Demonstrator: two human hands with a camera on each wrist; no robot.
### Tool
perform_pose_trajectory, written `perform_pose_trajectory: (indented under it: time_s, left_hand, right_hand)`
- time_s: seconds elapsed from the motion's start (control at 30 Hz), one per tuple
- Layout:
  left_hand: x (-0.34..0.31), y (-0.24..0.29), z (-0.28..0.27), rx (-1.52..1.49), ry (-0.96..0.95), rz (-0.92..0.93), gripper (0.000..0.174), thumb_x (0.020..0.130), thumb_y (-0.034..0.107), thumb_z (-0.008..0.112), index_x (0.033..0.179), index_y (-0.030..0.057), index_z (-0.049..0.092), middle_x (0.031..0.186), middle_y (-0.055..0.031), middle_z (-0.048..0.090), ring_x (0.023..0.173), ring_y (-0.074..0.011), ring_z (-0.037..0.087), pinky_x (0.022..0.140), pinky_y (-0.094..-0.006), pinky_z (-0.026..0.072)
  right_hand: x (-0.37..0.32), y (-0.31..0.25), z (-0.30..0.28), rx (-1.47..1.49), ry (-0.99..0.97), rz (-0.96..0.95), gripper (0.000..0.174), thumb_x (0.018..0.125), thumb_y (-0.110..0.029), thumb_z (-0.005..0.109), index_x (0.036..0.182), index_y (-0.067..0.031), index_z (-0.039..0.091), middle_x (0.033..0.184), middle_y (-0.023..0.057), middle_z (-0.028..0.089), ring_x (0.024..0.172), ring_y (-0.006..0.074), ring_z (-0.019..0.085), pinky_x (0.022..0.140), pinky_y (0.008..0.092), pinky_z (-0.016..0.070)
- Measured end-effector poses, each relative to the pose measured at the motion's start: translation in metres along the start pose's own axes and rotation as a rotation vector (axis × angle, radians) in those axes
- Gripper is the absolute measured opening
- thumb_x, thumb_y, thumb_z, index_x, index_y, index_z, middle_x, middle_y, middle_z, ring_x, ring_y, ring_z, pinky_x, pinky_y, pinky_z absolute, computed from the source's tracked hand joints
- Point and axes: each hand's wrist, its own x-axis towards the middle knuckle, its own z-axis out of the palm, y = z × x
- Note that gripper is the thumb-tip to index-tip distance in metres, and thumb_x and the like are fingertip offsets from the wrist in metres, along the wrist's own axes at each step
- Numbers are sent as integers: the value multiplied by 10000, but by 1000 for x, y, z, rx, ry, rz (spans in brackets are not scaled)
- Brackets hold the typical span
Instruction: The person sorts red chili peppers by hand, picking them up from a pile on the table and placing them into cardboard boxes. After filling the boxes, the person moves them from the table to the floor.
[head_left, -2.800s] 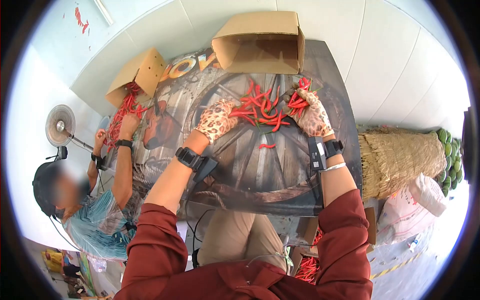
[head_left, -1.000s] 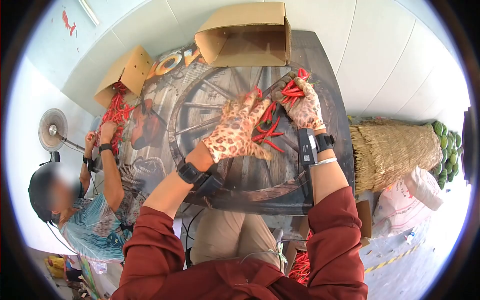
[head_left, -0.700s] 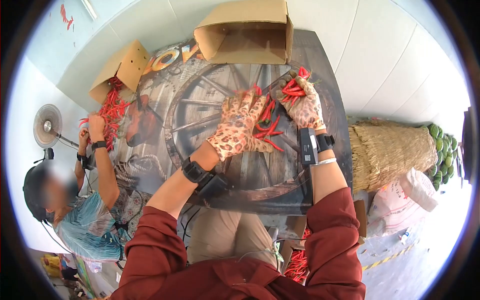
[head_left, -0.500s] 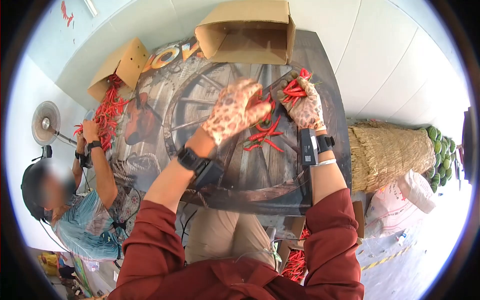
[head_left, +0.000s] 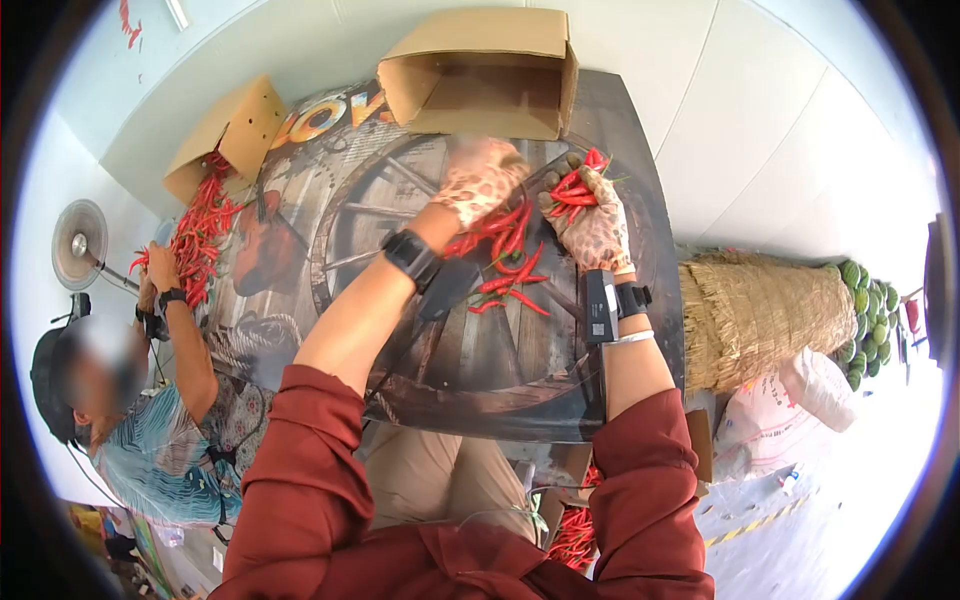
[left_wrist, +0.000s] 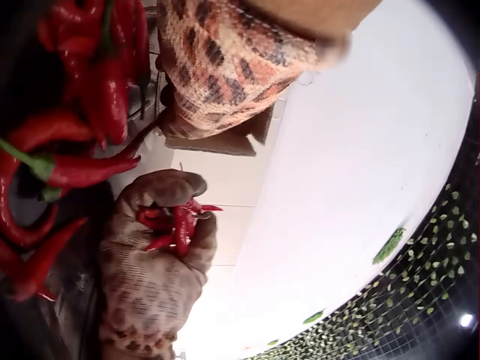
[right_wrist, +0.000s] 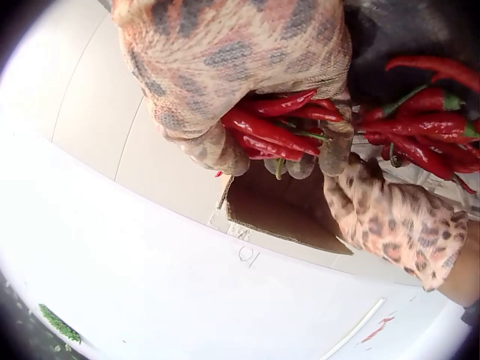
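Several red chilies [head_left: 573, 193] are gripped in my gloved right hand [head_left: 592, 230], their tips and stems showing between thumb and fingers; the right wrist view shows this bunch [right_wrist: 274, 131] close up. My gloved left hand [head_left: 485, 182] is just above the upper left of a loose pile of chilies [head_left: 512, 245] on the table. Its fingers are blurred in the head view, and in the left wrist view the hand [left_wrist: 225, 71] hides them, so what it holds is unclear. A few loose chilies [head_left: 510, 295] lie at the pile's front edge.
An open cardboard box [head_left: 480, 35] lies on its side at the table's back. At left, a person [head_left: 165, 440] handles chilies [head_left: 203, 235] spilling from another box [head_left: 232, 135]. A box of chilies [head_left: 575, 535] stands below the table's front edge; a straw roll [head_left: 765, 320] is at right.
My left hand moved from over the pile's front and middle up toward its back left, uncovering more chilies. The right hand keeps its bunch, almost still. The person at left still handles chilies.
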Motion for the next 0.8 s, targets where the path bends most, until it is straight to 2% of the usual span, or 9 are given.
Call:
perform_pose_trajectory:
  time_s: [0.1,0.27,0.4,0.5,0.63,0.67,0.7,0.77,0.8]
  left_hand:
    - [-10,9,-26,-223,223,-55,262,873,255,597,966,26,685,949,-149,682,897,-267,644,803,-347,485]
    - [-35,21,-53,-508,275,-237,236,893,224,608,997,28,688,910,-74,695,846,-138,630,778,-269,468]
    - [-40,10,-52,-620,391,-241,193,893,177,631,984,17,690,901,-11,681,814,-70,580,745,-225,450]
    - [-42,7,-65,-691,427,-203,194,890,184,635,979,21,691,893,0,676,799,-57,566,734,-215,445]
    - [-42,17,-80,-153,436,-31,200,890,187,611,962,15,681,917,-91,687,833,-193,633,755,-305,480]
    - [-37,15,-79,-168,317,-35,227,894,220,597,959,18,679,940,-143,676,888,-265,635,803,-362,481]
    - [-34,15,-75,-166,320,-36,227,894,220,597,959,18,679,940,-143,676,888,-265,635,803,-362,481]
    - [-30,17,-65,45,58,119,250,901,248,588,922,16,681,932,-137,676,899,-252,627,814,-377,477]
    - [-25,17,-64,68,-201,42,423,881,385,598,1078,14,646,1143,-173,621,1097,-284,565,946,-390,431]
  right_hand:
    - [2,0,-3,47,7,10,208,903,-115,551,1087,-19,562,1003,147,604,897,304,598,729,465,516]
    - [-1,1,2,-23,29,3,201,893,-138,565,1062,-31,567,1014,139,607,888,310,589,712,478,501]
    - [1,2,1,-31,49,14,184,897,-140,558,1051,-39,564,1005,136,604,887,303,580,713,467,494]
    - [0,2,-1,-8,3,11,176,898,-134,557,1048,-42,565,999,131,602,891,301,576,720,464,495]
    - [-1,1,1,5,-15,43,190,906,-132,548,1068,-33,563,994,130,600,886,297,579,730,460,503]
    - [0,1,0,5,-23,51,196,912,-136,544,1075,-29,561,996,131,602,885,297,584,731,463,509]
    - [0,1,1,4,-26,54,196,912,-136,544,1075,-29,561,996,131,602,885,297,584,731,463,509]
    - [0,0,2,-67,36,26,207,918,-149,546,1088,-32,556,1003,133,609,892,302,600,734,477,522]
    - [1,0,1,-70,33,29,207,918,-149,546,1088,-32,556,1003,133,609,892,302,600,734,477,522]
